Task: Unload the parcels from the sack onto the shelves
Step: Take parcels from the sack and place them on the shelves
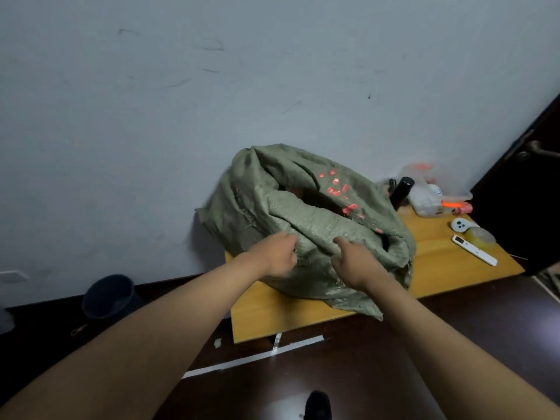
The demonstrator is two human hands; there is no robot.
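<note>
The green woven sack (306,225) sits slumped on the wooden table (439,253) against the wall, its mouth partly gaping toward the top. Both hands clutch its near fabric side by side: the left hand (277,257) bunches the cloth, the right hand (354,262) curls round a fold just beside it

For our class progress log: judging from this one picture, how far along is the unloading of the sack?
Done: nothing visible; no parcel lies outside the green woven sack, which sits bulging on the wooden table. In hand: the left hand and right hand both grip the sack's near edge, working its mouth open. Left: all the parcels; no shelves are in view.
</note>
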